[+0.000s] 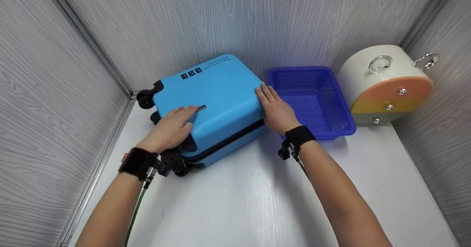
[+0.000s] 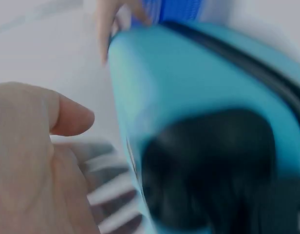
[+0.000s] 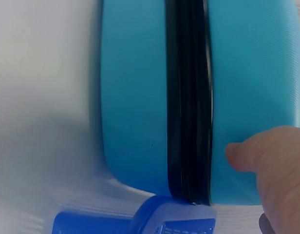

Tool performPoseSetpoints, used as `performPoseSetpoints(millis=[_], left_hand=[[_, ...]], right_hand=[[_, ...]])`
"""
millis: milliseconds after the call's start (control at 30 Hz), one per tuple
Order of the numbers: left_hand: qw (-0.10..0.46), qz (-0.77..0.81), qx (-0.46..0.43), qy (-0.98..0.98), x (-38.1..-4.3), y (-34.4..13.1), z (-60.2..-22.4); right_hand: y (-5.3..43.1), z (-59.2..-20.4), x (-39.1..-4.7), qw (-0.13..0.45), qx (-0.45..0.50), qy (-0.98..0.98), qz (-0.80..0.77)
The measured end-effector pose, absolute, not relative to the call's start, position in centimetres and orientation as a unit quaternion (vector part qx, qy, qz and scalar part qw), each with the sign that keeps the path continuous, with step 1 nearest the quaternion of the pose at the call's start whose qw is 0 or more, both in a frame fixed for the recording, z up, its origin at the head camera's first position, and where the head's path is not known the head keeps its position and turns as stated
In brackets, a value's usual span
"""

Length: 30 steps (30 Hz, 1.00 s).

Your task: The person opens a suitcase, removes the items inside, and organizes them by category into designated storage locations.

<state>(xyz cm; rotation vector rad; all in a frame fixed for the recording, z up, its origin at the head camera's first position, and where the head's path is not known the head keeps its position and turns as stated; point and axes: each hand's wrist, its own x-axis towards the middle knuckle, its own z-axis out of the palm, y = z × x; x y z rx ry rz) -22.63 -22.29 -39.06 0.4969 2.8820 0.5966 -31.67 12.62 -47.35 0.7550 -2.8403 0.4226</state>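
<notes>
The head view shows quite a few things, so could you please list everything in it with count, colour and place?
suitcase: 1, blue, lying left of the basket
wheels: several, black, suitcase's left end
basket: 1, dark blue, right of the suitcase
drawer box: 1, white with orange, yellow and green front, far right
knobs: 3, silver, on the box's front
rings: 2, silver, on the box
table: 1, white, underneath
walls: 3, grey, left, back and right
small tag: 1, red, by the left wrist
wristbands: 2, black, one per wrist
left hand: 1, bare, over the suitcase's near-left part
right hand: 1, bare, at the suitcase's right end
</notes>
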Motion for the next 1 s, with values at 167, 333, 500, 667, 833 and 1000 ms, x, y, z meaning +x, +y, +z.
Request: performPoseSetpoints(millis=[167,333,500,667,833,1000], left_hand=[[0.005,0.130,0.213,0.968,-23.4,-27.5,-39.7],[-0.030,0.009,0.248,0.968,-24.5,-29.9,-41.3],[-0.053,-0.044,0.288,0.955,-25.5,-30.1,-42.7],[-0.073,-0.048,0.295,0.952,-25.8,-30.0,-43.2],[-0.079,-0.037,0.297,0.951,-25.8,-30.0,-43.2],[-0.076,-0.036,0.292,0.953,-25.8,-30.0,-43.3]], right_hand=[[12.2,-47.7,-31.2,0.074,0.239,-0.952,0.177],[11.9,-47.9,-30.3,0.070,0.235,-0.949,0.199],[12.1,-48.2,-29.3,0.059,0.238,-0.945,0.215],[11.2,-49.1,-27.1,0.070,0.230,-0.939,0.246],[8.1,-50.6,-23.5,0.042,0.209,-0.917,0.336],[5.3,-51.4,-21.8,-0.019,0.196,-0.883,0.427]])
